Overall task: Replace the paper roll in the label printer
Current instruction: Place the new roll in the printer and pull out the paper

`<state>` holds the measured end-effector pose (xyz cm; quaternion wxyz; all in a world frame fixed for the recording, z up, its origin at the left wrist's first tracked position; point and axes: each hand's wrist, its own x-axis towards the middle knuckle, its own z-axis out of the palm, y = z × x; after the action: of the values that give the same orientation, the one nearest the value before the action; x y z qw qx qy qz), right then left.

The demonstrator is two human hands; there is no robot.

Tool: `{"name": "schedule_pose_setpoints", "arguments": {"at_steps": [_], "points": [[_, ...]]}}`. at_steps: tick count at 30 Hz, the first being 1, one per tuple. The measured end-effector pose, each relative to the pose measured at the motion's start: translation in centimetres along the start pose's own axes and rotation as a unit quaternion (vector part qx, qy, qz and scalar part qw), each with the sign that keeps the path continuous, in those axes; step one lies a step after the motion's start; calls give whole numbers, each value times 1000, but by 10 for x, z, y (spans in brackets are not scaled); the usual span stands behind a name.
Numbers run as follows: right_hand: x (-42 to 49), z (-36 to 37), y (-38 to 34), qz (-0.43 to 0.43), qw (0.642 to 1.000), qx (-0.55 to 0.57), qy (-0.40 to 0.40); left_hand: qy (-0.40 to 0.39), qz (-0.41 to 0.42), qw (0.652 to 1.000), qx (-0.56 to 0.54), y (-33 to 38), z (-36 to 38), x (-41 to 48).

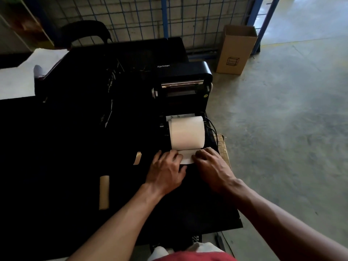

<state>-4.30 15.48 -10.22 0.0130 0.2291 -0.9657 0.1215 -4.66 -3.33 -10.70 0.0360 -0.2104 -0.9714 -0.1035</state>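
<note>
Sitting in the open bay of the printer [183,95], lid tipped up and back, a full white paper roll [186,132] with its loose end [186,157] drawn toward the near edge. Pinned at that loose end by both hands: left hand [165,170] flat on the strip's left corner, fingers spread and pressing down; right hand [212,164] curled over the right corner, fingertips bent onto the paper, though whether pinching or only pressing cannot tell. Likely mid-feed, lining the strip up across the front before closing the lid. Risks from here, as a judgement: uneven pull from the two hands skewing the strip, so a crooked feed or a jam once shut; too hard a tug spinning extra paper off the roll; lid closed with the strip short of the front edge, leaving nothing to grip; fingers caught if the lid drops. Beside the printer on the black table [75,147], two brown cardboard tubes [104,192], one long and one shorter piece [137,158], well apart from the hands, plus a tangle of dark cables [111,91] further back. Beyond, a bare concrete floor [291,119], an open cardboard box [236,49] standing against a blue wire-mesh fence [163,16], a dark chair back [84,31] at the far left, dim light overall.
</note>
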Motion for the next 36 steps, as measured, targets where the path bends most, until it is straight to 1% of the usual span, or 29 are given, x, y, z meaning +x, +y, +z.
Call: {"name": "schedule_pose_setpoints", "arguments": {"at_steps": [3, 5, 7, 9, 11, 13, 16, 19, 23, 28, 31, 36], "points": [[5, -1, -2, 24, 999, -17, -18, -34, -16, 999, 17, -1, -1, 4], [11, -4, -5, 50, 997, -25, -55, -49, -16, 998, 24, 1, -3, 6], [14, -7, -4, 67, 994, -27, -81, -56, -12, 998, 9, 1, -4, 6], [13, -9, -2, 53, 996, -8, -72, -58, -2, 998, -10, -2, -5, 4], [7, -8, 1, 27, 998, -10, -50, -48, 25, 999, -5, -7, -5, 2], [2, -7, 3, 21, 998, -18, -51, -44, 42, 998, 5, -11, -5, 2], [0, -4, 3, 42, 996, -37, -68, -45, 41, 998, 23, -11, -8, 5], [3, -5, 2, 60, 994, -45, -85, -65, 37, 997, 22, -14, -10, 8], [4, -8, 0, 60, 994, -44, -85, -81, 38, 996, 7, -21, -11, 4], [7, -3, 2, 64, 994, -59, -68, -73, 36, 996, 29, -9, -11, 12], [4, -3, 5, 55, 995, -53, -72, -51, 52, 997, 13, -16, -9, 9], [-7, -2, 11, 11, 997, -63, -32, -35, 47, 998, -13, -17, -6, 5]]}}
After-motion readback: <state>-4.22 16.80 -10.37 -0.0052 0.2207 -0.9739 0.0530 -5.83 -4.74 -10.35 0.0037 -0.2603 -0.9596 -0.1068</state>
